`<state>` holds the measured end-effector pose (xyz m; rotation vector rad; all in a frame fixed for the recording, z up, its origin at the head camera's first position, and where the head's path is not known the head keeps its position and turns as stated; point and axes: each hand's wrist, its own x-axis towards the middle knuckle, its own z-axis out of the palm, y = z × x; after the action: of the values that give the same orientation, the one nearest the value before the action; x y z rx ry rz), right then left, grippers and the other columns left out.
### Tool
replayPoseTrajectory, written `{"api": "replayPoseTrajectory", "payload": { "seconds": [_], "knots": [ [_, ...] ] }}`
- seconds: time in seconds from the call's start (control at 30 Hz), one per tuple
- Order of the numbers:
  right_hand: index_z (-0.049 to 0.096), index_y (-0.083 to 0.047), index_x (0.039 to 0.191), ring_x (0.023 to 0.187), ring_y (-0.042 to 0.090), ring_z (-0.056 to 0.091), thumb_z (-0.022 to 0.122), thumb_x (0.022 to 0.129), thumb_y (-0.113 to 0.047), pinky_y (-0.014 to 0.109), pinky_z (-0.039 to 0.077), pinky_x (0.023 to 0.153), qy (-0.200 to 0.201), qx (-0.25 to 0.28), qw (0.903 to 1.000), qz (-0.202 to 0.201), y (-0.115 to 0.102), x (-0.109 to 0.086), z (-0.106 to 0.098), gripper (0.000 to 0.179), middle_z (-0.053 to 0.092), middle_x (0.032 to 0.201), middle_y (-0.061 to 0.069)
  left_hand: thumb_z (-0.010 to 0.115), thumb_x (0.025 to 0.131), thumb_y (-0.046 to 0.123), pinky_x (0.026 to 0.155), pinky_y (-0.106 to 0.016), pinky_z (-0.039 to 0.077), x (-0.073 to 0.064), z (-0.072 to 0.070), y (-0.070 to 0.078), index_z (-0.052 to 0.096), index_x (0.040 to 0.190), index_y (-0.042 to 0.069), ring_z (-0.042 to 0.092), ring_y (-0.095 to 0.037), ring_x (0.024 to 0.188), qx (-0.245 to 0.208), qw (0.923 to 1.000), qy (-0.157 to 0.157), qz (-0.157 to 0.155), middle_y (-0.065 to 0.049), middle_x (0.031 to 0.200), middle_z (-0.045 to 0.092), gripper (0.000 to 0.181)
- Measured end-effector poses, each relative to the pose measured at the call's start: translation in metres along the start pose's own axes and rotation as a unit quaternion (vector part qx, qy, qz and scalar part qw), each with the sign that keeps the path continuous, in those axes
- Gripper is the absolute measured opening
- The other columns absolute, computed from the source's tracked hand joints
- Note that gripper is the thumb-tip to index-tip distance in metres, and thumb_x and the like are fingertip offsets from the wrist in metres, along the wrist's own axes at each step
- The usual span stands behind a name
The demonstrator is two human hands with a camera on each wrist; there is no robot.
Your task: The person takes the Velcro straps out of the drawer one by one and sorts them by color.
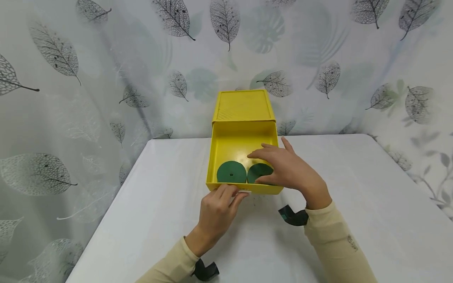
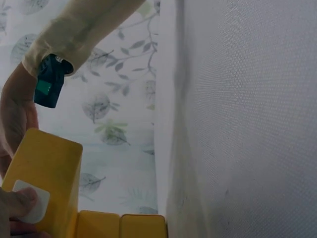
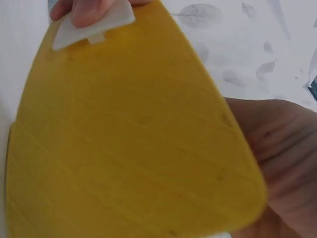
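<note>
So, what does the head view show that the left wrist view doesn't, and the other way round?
Only the head view: two green discs inside the yellow box, and the left sleeve. Only the left wrist view: the flat face of the white tab, with the left grip's thumb on it. Both: the box, both grips (right grip), right sleeve and leaf-print backdrop.

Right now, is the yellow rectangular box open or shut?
The box is open: its yellow rectangular lid is raised at the back, exposing two round green discs inside.
</note>
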<state>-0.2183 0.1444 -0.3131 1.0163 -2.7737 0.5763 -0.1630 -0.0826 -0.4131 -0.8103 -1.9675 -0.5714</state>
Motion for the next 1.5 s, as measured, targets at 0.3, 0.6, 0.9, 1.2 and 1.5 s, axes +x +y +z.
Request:
{"api": "replayPoseTrajectory", "payload": {
  "seconds": [0.3, 0.6, 0.9, 1.2, 1.5],
  "knots": [
    [0.074, -0.018, 0.128, 0.141, 0.04, 0.044, 0.096, 0.072, -0.013, 0.078, 0.008, 0.112, -0.04, -0.033, 0.9986, 0.014, 0.003, -0.006, -0.003, 0.06, 0.07, 0.128, -0.002, 0.067, 0.101, 0.036, 0.05, -0.02, 0.049, -0.001, 0.002, -0.001, 0.065, 0.09, 0.006, 0.057, -0.013, 0.057, 0.008, 0.9999, -0.001, 0.011, -0.002, 0.079, 0.063, 0.032],
    [0.071, -0.017, 0.134, 0.141, 0.041, 0.043, 0.095, 0.074, -0.015, 0.076, 0.009, 0.113, -0.045, -0.048, 0.9975, 0.026, 0.006, -0.002, 0.005, 0.064, 0.069, 0.131, 0.001, 0.061, 0.104, 0.037, 0.051, -0.022, 0.051, -0.005, 0.008, -0.002, 0.065, 0.091, 0.006, 0.058, -0.014, 0.057, 0.015, 0.9996, -0.004, 0.023, -0.002, 0.08, 0.065, 0.035],
    [0.071, -0.014, 0.131, 0.141, 0.039, 0.044, 0.094, 0.076, -0.021, 0.073, 0.01, 0.115, -0.037, -0.053, 0.9974, 0.029, 0.007, -0.001, 0.006, 0.06, 0.069, 0.13, 0.004, 0.058, 0.106, 0.038, 0.051, -0.022, 0.05, -0.006, 0.009, -0.002, 0.065, 0.092, 0.005, 0.058, -0.014, 0.057, 0.014, 0.9996, -0.001, 0.025, -0.002, 0.08, 0.065, 0.036],
    [0.068, -0.015, 0.135, 0.143, 0.04, 0.041, 0.097, 0.072, -0.021, 0.075, 0.01, 0.114, -0.044, -0.077, 0.9957, 0.029, 0.008, -0.001, 0.005, 0.07, 0.068, 0.133, 0.006, 0.061, 0.104, 0.038, 0.051, -0.022, 0.051, -0.005, 0.01, -0.002, 0.065, 0.092, 0.004, 0.058, -0.014, 0.057, 0.009, 0.9998, -0.005, 0.019, -0.003, 0.081, 0.066, 0.036],
    [0.069, -0.01, 0.132, 0.127, 0.031, 0.056, 0.095, 0.073, -0.025, 0.071, 0.016, 0.115, 0.001, -0.061, 0.9981, -0.012, 0.017, -0.001, 0.008, 0.066, 0.068, 0.128, 0.006, 0.062, 0.103, 0.039, 0.053, -0.021, 0.052, -0.006, 0.009, -0.001, 0.066, 0.093, 0.005, 0.06, -0.014, 0.058, 0.006, 0.9999, -0.002, 0.013, -0.003, 0.081, 0.067, 0.036]
  ]
}}
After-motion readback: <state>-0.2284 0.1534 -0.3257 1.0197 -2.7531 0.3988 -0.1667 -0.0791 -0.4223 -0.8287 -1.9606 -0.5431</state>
